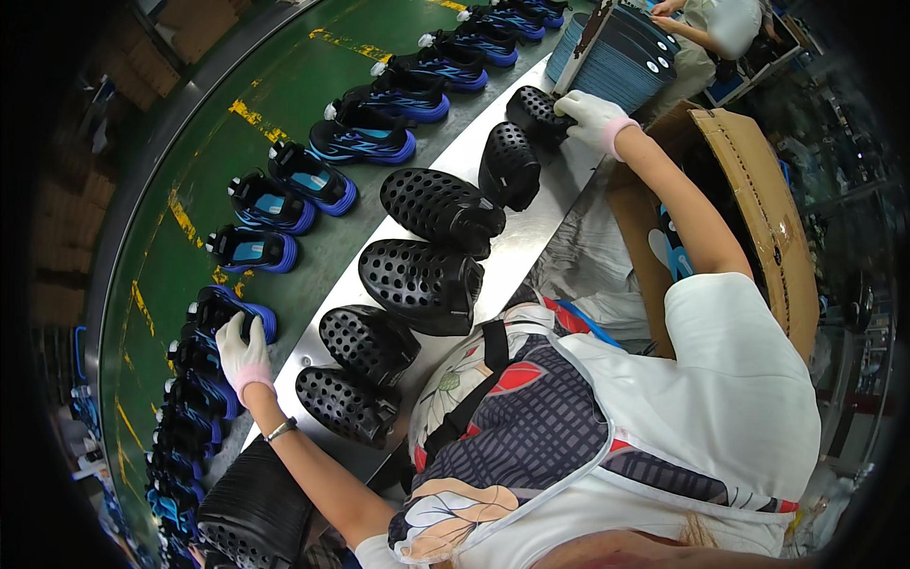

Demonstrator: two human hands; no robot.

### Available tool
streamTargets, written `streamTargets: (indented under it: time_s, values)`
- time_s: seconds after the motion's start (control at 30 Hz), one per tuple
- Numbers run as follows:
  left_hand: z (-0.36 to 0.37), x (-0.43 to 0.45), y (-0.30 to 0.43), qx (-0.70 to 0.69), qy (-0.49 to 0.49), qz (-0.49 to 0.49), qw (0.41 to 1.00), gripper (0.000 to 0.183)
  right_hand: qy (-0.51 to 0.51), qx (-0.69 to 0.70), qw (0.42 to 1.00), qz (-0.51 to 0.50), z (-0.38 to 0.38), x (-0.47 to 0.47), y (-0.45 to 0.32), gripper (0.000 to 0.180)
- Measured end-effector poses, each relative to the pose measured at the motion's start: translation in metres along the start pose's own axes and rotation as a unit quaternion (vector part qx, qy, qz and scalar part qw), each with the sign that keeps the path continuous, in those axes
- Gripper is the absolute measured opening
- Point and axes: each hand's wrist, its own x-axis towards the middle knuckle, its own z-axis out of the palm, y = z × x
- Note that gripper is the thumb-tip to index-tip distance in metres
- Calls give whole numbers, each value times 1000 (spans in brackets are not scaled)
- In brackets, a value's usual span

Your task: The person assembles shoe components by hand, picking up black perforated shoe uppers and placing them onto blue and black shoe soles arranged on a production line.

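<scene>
My left hand [244, 351], in a white glove with a pink cuff, reaches over the green belt to the heel and opening of a black sneaker with a blue sole [226, 311]; whether its fingers grip the shoe cannot be told. At the far end of the metal ledge, my right hand [591, 121], gloved alike, has its fingertips at a perforated black plastic shoe insert [538, 112]. More such inserts lie along the ledge, among them one near the middle [442, 206], one nearer me [419, 284] and one close to my left forearm [345, 403].
Sneakers line the green conveyor belt [284, 85]. A stack of black inserts [256, 498] stands at lower left. Blue-edged insoles [604, 57] are stacked behind a worn metal bar [584, 46]. An open cardboard box [757, 206] stands at right; another person [711, 35] is at upper right.
</scene>
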Motion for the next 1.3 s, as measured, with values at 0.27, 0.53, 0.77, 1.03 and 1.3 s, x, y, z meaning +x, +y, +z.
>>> streamTargets:
  time_s: [0.27,0.53,0.77,1.03,1.3]
  values:
    - [-5,-7,-14,-58,56,6,997,33,57,-2,998,2,-69,-22,-35,30]
    - [-47,-17,90,-588,-163,33,792,50,75,196,928,-309,-117,14,-232,33]
    - [-19,-27,65,-800,-212,32,560,66,-38,263,845,-464,-103,38,-359,31]
    - [-11,-30,41,-759,-10,3,651,28,-129,171,908,-360,-79,43,-401,48]
    - [-12,-18,43,-840,-79,-74,531,39,-95,181,915,-347,-80,66,-423,32]
